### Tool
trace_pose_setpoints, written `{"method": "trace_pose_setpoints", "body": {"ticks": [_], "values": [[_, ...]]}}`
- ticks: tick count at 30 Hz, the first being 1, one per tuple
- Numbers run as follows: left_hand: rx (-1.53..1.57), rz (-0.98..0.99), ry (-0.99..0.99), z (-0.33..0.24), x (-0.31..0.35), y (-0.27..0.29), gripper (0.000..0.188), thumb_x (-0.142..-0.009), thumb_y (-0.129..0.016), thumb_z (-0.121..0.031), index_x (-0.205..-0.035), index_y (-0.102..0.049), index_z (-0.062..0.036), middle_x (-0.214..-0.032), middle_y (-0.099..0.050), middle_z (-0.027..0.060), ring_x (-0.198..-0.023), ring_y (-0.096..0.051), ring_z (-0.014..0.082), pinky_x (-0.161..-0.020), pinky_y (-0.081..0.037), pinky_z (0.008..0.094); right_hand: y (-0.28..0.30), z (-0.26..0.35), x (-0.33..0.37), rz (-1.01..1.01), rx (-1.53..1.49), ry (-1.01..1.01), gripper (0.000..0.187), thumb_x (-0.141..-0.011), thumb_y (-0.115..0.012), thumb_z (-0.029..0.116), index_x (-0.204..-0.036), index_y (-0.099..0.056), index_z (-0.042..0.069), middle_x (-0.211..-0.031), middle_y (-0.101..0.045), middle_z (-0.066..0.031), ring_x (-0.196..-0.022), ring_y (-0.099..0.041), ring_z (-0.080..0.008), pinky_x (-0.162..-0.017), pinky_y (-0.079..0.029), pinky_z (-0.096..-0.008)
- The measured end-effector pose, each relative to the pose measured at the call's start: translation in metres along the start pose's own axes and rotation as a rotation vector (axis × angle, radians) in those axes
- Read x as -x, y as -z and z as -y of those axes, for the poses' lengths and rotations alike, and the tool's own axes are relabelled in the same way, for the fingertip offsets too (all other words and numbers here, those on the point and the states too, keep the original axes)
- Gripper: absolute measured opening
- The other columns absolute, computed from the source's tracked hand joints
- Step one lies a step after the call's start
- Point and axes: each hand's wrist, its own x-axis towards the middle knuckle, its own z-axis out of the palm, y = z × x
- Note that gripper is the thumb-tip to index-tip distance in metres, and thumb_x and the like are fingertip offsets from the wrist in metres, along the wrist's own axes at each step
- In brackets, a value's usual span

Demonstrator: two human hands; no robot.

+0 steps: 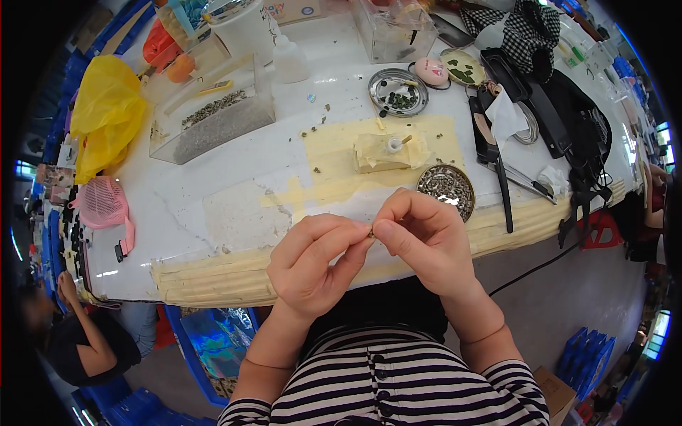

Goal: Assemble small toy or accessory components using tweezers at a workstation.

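Note:
My left hand [312, 263] and my right hand [430, 245] meet above the table's near edge. Thumb and forefinger of each are pinched together, tip to tip, around a tiny dark piece [371, 233], too small to name. Just beyond my right hand sits a round dish [445, 190] filled with small metallic-looking pieces. Behind the hands, a block wrapped in cream tape [391, 153] carries a short white tube and a small stick. Farther back is a round metal dish [398, 92] with dark green bits in it.
A clear box [220, 117] of small grey pieces stands at left, near a yellow bag [106, 113] and a pink mesh basket [103, 204]. Right of the dishes lie a long black-handled tool [490, 153], tweezers [522, 181] and black cases [547, 117]. Padded tape [213, 280] lines the table's front edge.

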Motion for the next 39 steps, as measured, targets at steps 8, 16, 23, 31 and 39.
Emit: {"method": "trace_pose_setpoints", "body": {"ticks": [8, 16, 23, 31, 39], "values": [[-0.017, 0.017, 0.0, -0.001, 0.0, -0.001, 0.027, -0.074, -0.077, 0.007, -0.098, -0.069, 0.0003, -0.088, -0.068, 0.0112, -0.074, -0.067, 0.0211, -0.062, -0.054, 0.028, 0.001, -0.001, 0.001, -0.025, -0.011, -0.008, 0.009, -0.093, -0.065, 0.007, -0.095, -0.063, -0.002, -0.087, -0.062, -0.0008, -0.077, -0.056, -0.0037, -0.068, -0.047, -0.0187], [0.207, 0.044, 0.069, 0.001, 0.0, 0.005, 0.024, -0.076, -0.074, 0.008, -0.098, -0.071, 0.0002, -0.089, -0.068, 0.0111, -0.078, -0.067, 0.0197, -0.066, -0.054, 0.0269, 0.0, -0.001, 0.001, 0.05, -0.154, -0.129, 0.015, -0.095, -0.065, 0.013, -0.095, -0.065, -0.001, -0.078, -0.062, -0.0003, -0.067, -0.058, -0.0054, -0.059, -0.049, -0.0195], [0.242, 0.051, 0.096, 0.0, 0.0, 0.007, 0.023, -0.077, -0.074, 0.008, -0.098, -0.072, 0.0003, -0.089, -0.068, 0.0107, -0.079, -0.067, 0.0195, -0.067, -0.054, 0.0269, -0.003, 0.001, 0.002, 0.06, -0.227, -0.169, 0.016, -0.095, -0.065, 0.014, -0.096, -0.065, -0.002, -0.078, -0.064, -0.0024, -0.07, -0.061, -0.0075, -0.063, -0.052, -0.0213], [0.099, 0.018, 0.033, 0.002, 0.003, 0.001, 0.024, -0.075, -0.076, 0.008, -0.096, -0.07, -0.0005, -0.088, -0.068, 0.0106, -0.077, -0.067, 0.0202, -0.065, -0.054, 0.0276, -0.002, 0.001, 0.006, 0.007, -0.224, -0.127, 0.013, -0.093, -0.067, 0.011, -0.097, -0.065, -0.002, -0.085, -0.066, -0.0038, -0.073, -0.062, -0.0081, -0.066, -0.053, -0.0217], [-0.017, -0.023, 0.112, 0.0, 0.0, -0.005, 0.022, -0.071, -0.078, 0.006, -0.09, -0.07, -0.0005, -0.084, -0.068, 0.009, -0.072, -0.067, 0.0187, -0.062, -0.053, 0.0263, -0.009, 0.005, 0.011, -0.165, 0.807, 0.71, 0.029, -0.079, -0.073, -0.002, -0.108, -0.071, 0.0, -0.092, -0.067, -0.0118, -0.075, -0.066, -0.0181, -0.065, -0.055, -0.0258]]}}
